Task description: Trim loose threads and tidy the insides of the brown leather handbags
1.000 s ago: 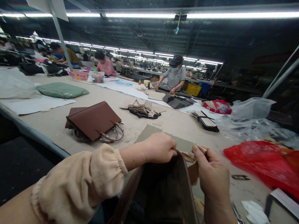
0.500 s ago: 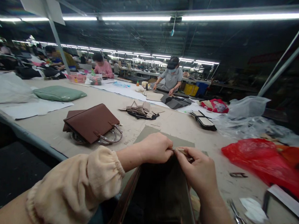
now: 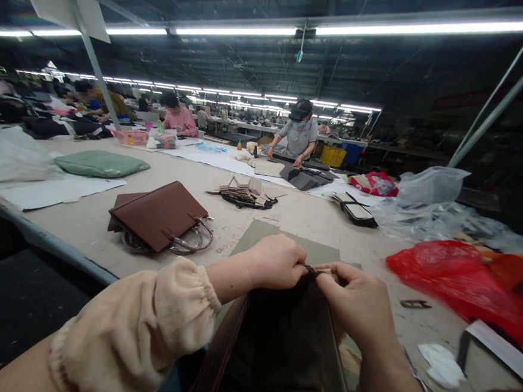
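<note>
A dark brown bag (image 3: 284,347) stands open below me at the bottom centre, its dark inside facing up. My left hand (image 3: 279,262) is closed, its fingers pinching the bag's far edge. Close beside it, my right hand (image 3: 355,298) pinches the same edge, thumb and forefinger pressed together. A light strip shows at the right fingers, too small to identify. Under the bag's far end lies a grey-green sheet (image 3: 259,234). To the left rests a reddish-brown handbag (image 3: 162,213) with wrapped handles.
Small tan pieces (image 3: 246,192) lie in a pile beyond my hands. A red plastic bag (image 3: 448,281), scissors (image 3: 429,387) and white tissue (image 3: 442,365) are at the right. A green pouch (image 3: 102,164) lies far left. Across the table (image 3: 186,173) a person (image 3: 299,133) handles dark pieces.
My hands have moved slightly apart, with the right hand shifting right and a little down. More of the bag's dark edge now shows between the fingers.
</note>
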`<state>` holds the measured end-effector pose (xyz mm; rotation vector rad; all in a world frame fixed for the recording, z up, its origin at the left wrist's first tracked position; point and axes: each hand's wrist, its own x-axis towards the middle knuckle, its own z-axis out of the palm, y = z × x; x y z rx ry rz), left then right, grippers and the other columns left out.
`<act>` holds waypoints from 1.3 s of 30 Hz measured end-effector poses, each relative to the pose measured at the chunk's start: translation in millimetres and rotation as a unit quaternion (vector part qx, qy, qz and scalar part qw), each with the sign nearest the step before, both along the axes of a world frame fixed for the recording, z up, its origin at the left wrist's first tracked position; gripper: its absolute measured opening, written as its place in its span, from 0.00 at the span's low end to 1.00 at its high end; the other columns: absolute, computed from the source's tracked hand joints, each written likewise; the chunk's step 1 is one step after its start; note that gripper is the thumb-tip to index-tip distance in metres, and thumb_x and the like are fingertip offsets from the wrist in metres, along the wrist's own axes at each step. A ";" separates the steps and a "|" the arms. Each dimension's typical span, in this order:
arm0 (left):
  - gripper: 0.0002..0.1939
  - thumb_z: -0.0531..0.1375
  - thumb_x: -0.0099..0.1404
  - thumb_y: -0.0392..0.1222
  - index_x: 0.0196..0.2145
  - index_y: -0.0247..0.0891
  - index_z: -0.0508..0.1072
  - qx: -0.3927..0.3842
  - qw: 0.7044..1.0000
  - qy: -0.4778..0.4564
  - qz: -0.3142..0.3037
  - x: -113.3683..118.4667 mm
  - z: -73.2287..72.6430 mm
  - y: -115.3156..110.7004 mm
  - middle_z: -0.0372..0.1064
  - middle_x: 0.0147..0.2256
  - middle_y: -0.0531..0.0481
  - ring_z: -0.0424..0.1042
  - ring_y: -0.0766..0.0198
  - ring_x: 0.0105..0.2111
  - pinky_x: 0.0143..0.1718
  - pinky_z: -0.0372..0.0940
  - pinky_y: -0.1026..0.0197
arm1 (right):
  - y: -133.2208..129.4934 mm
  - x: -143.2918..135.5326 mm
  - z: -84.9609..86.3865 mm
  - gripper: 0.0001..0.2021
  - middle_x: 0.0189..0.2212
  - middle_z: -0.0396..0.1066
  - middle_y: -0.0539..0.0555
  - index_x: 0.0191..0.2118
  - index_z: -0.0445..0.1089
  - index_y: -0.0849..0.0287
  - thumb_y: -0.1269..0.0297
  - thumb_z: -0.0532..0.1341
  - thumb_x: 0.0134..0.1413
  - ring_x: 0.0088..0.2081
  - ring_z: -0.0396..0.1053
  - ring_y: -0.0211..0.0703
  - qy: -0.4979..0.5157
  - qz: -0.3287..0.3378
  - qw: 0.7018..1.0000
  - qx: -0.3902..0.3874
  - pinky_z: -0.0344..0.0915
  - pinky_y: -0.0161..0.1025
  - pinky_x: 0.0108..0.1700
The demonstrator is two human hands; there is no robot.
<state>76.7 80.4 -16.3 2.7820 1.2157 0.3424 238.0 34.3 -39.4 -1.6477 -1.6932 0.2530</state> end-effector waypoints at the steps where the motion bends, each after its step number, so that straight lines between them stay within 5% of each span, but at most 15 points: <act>1: 0.14 0.51 0.57 0.44 0.30 0.38 0.75 0.002 1.000 0.003 0.002 -0.3 0.4 0.1 0.73 0.27 0.47 0.70 0.59 0.29 0.26 0.59 0.63 | 0.4 3.9 -1.1 0.10 0.21 0.73 0.47 0.27 0.76 0.53 0.64 0.57 0.42 0.25 0.69 0.40 0.010 -0.002 1.000 -0.011 0.59 0.32 0.25; 8: 0.14 0.52 0.58 0.45 0.29 0.37 0.76 -0.002 1.000 0.009 0.016 -2.1 3.4 0.9 0.73 0.27 0.45 0.71 0.58 0.30 0.27 0.60 0.62 | 3.5 24.8 -5.9 0.12 0.25 0.74 0.50 0.32 0.76 0.57 0.59 0.59 0.43 0.28 0.70 0.43 0.085 -0.042 0.995 0.011 0.62 0.33 0.27; 15: 0.13 0.52 0.58 0.43 0.30 0.37 0.76 -0.011 1.000 0.001 0.014 -2.4 2.3 2.2 0.74 0.28 0.46 0.71 0.60 0.29 0.28 0.61 0.64 | 3.4 2.2 -5.4 0.10 0.29 0.75 0.51 0.32 0.75 0.57 0.59 0.59 0.46 0.30 0.71 0.42 0.039 0.069 0.995 0.061 0.64 0.34 0.32; 23: 0.13 0.51 0.56 0.42 0.29 0.38 0.75 0.000 1.000 0.005 0.012 1.8 2.0 -1.7 0.73 0.27 0.46 0.71 0.58 0.29 0.25 0.60 0.63 | -0.9 -9.9 1.3 0.06 0.20 0.70 0.48 0.22 0.71 0.56 0.63 0.57 0.40 0.25 0.67 0.40 -0.079 -0.037 0.995 0.039 0.57 0.34 0.28; 29: 0.15 0.51 0.58 0.44 0.29 0.38 0.76 -0.003 1.000 0.011 0.012 1.8 2.6 -1.4 0.73 0.28 0.45 0.71 0.58 0.30 0.28 0.62 0.62 | -6.5 -2.0 8.3 0.06 0.18 0.69 0.47 0.21 0.71 0.54 0.62 0.57 0.39 0.24 0.66 0.41 -0.090 -0.050 0.994 -0.023 0.56 0.34 0.26; 34: 0.14 0.53 0.59 0.45 0.31 0.36 0.75 -0.010 0.999 -0.017 0.044 -8.2 -0.4 8.4 0.73 0.29 0.45 0.71 0.59 0.31 0.31 0.63 0.62 | -4.4 27.4 0.6 0.08 0.21 0.71 0.48 0.27 0.71 0.55 0.61 0.58 0.40 0.25 0.68 0.42 -0.011 -0.046 0.999 -0.005 0.59 0.34 0.27; 39: 0.14 0.59 0.56 0.41 0.41 0.38 0.71 -0.083 0.987 -0.138 -0.015 -15.1 -6.8 16.2 0.73 0.37 0.50 0.70 0.66 0.35 0.37 0.62 0.66 | 7.6 53.6 -20.8 0.17 0.21 0.71 0.48 0.41 0.65 0.59 0.56 0.59 0.45 0.22 0.67 0.40 0.142 -0.007 0.989 -0.040 0.60 0.34 0.23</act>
